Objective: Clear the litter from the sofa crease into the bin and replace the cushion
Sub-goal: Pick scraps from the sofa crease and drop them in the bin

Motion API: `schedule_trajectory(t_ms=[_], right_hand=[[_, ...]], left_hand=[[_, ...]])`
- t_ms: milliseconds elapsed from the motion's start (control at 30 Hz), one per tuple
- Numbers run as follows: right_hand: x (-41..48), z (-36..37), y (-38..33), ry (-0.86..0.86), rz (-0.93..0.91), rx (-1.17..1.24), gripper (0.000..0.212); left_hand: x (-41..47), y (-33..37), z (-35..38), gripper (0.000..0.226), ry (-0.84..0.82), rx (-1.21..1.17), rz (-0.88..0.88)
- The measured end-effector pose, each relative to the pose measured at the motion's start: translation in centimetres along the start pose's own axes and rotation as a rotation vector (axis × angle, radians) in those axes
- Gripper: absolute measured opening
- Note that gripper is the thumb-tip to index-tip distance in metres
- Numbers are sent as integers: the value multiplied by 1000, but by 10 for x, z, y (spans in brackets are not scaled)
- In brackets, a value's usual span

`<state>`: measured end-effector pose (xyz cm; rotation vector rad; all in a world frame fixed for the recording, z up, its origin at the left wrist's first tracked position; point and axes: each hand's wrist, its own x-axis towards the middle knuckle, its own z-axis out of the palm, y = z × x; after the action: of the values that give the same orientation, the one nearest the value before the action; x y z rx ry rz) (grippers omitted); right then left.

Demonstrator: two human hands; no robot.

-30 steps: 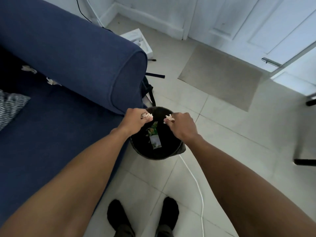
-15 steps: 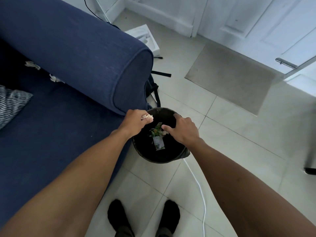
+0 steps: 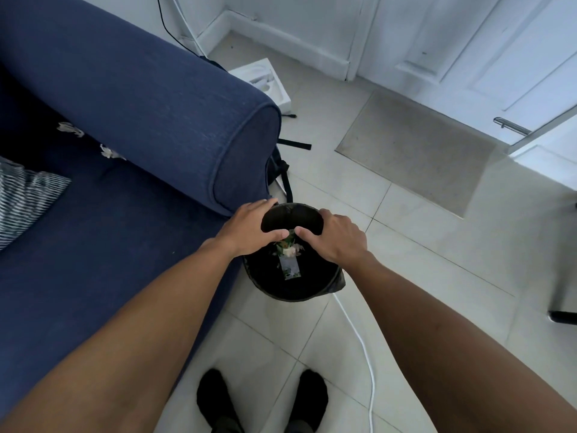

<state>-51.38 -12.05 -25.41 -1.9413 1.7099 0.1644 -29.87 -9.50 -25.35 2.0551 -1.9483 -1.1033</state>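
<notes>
both hands are over the bin at the centre of the frame, and the scraps they pinched a second ago are gone from the fingers. the left hand has let go last; half a second back it was the only one with a pale crumb at its fingertips, and now its fingers are spread flat and slack with nothing in them. the right hand is the same, palm down, fingers loose and empty. the thumbs nearly meet above the bin's mouth.

that means this load is delivered. the dropped litter sits inside the dark bin, a pale crumpled wad on top of a green and white wrapper, just below the thumbs.

the job is not done though. look to the upper left of the frame: two more pale scraps lie in the crease where the blue sofa seat meets its arm, one further up, one just down and right of it. they look like small torn, crinkled bits of paper or tissue, light and easy to pinch.

at the far left edge, a striped cushion rests on the seat, clear of the crease. my read is another trip for those scraps, then the cushion goes back.
</notes>
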Motion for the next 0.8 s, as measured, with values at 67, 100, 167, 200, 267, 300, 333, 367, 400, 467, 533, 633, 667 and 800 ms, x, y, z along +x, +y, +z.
schedule_trajectory(t_ms=[67, 100, 167, 200, 267, 300, 333, 367, 400, 467, 533, 633, 667, 800], right_hand=[[-3, -6, -4, 0, -15, -7, 83], [-4, -10, -6, 4, -19, -15, 84], [-7, -19, -11, 17, -24, -36, 87], [-9, -25, -14, 22, -27, -47, 88], [-12, -36, -21, 30, -30, -62, 88], [-13, -42, -24, 39, -34, -68, 88], [-16, -49, -28, 47, -39, -72, 89], [-18, -56, -33, 55, -42, -74, 89], [-20, -64, -38, 65, -46, -82, 89], [-24, -79, -49, 86, -60, -101, 90], [-30, -97, -63, 107, -80, -107, 91], [-35, -126, -88, 150, -113, -108, 93], [-37, -135, -97, 165, -126, -105, 93], [-40, -168, -136, 199, -183, -127, 95]], left_hand=[[-3, 2, -5, 90, 1, 9, 4], [-4, 3, -8, 89, 3, 6, 7], [-7, 6, -17, 88, 9, -1, 16], [-10, 8, -22, 87, 10, 7, 22], [-15, 11, -32, 86, 0, 39, 45], [-18, 14, -38, 85, -1, 54, 59], [-23, 16, -46, 84, 3, 64, 71], [-27, 18, -54, 84, 11, 69, 80], [-32, 20, -63, 84, 20, 70, 87], [-41, 26, -83, 82, 42, 73, 104], [-52, 33, -106, 77, 88, 106, 130], [-66, 42, -141, 69, 188, 159, 146], [-71, 43, -153, 68, 218, 176, 146], [-94, 40, -202, 67, 301, 195, 98]])
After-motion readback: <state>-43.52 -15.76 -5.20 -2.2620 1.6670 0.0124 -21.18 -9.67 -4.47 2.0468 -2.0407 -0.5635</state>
